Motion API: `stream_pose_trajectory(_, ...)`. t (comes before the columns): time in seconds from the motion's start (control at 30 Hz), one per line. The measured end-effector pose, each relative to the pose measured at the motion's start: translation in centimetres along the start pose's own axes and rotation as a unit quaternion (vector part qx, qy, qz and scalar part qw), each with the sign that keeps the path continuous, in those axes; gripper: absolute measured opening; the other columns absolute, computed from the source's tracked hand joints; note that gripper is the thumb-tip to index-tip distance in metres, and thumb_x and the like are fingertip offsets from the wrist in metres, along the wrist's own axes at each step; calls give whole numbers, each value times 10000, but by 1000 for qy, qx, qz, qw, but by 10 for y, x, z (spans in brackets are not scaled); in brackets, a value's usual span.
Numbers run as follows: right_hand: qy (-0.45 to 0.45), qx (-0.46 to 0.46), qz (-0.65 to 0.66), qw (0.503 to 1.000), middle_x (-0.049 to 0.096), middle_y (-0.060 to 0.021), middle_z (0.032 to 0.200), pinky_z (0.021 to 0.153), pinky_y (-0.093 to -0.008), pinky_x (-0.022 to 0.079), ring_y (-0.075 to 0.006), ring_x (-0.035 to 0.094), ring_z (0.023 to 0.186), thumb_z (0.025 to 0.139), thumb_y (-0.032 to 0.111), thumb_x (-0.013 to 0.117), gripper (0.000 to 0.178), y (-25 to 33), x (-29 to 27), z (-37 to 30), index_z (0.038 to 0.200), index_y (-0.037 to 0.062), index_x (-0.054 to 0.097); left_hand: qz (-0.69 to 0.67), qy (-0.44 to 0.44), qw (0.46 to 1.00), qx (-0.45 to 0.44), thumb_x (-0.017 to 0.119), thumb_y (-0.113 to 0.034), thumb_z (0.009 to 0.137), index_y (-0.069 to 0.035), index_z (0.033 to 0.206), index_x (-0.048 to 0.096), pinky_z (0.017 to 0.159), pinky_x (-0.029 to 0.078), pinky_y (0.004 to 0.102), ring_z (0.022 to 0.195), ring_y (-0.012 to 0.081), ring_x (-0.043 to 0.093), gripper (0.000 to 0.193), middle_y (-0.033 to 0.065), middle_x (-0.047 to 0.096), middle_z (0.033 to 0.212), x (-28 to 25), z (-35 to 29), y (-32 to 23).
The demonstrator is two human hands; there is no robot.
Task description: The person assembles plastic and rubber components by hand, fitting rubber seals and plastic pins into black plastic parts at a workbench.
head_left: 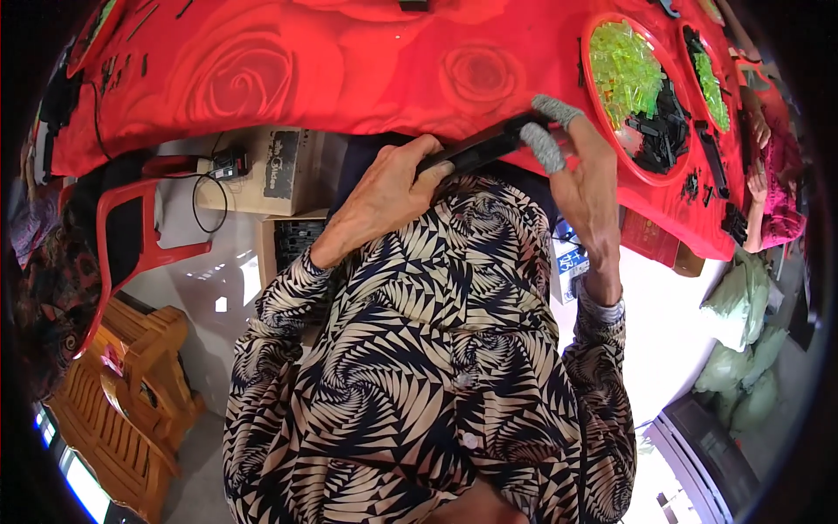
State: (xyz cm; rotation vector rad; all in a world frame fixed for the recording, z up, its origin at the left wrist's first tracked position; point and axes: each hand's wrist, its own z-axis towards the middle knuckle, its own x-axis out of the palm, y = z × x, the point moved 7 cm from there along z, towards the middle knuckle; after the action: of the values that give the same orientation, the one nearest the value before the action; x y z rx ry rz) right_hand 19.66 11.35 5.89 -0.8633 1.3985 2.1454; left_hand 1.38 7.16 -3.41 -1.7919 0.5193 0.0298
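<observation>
A long black plastic piece, like a narrow bar point(480, 148), is held level between my hands at the near edge of the red cloth. My left hand point(388, 196) closes its thumb and fingers round the left end. At the other end is my right hand point(587, 175), with grey knitted covers on its thumb and a finger; these two lie along the bar's end and press on it. Just right of that hand stands a red oval tray point(596, 131), holding a heap of clear yellow-green pieces point(624, 70) and a pile of small black pieces point(663, 131).
The red rose-patterned cloth point(349, 61) covers the table. Farther right are a second tray of green pieces point(709, 87) and another person's arm point(758, 192). A red chair point(109, 253), a wooden bench point(113, 410) and cardboard boxes point(262, 179) stand at left. Pale bags point(738, 306) lie at right.
</observation>
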Motion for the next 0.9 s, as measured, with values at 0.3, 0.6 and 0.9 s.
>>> stream_pose_trajectory(0.3, 235, 151, 224, 934, 645, -119, 905, 743, -302, 497, -198, 617, 815, 748, 100, 777, 369, -5, 43, -45, 1043, -21, 590, 98, 148, 983, 55, 590, -211, 896, 17, 986, 577, 609, 415, 448, 640, 391, 561, 245, 224, 569, 662, -6, -18, -5)
stream_pose_trajectory(0.6, 325, 31, 10, 945, 604, -205, 848, 799, -448, 437, -405, 550, 870, 679, 8, 551, 328, 2, 54, -55, 1006, -8, 539, 149, 129, 976, 89, 582, -185, 886, 0, 968, 587, 661, 436, 476, 743, 427, 586, 202, 220, 603, 720, 0, -23, -11)
stream_pose_trajectory(0.9, 374, 47, 18, 926, 600, -225, 838, 778, -478, 429, -421, 534, 858, 711, 36, 553, 302, 7, 57, -54, 1012, 7, 552, 166, 125, 972, 109, 603, -251, 891, -28, 989, 598, 672, 450, 455, 709, 382, 588, 244, 187, 585, 695, 4, -25, -8)
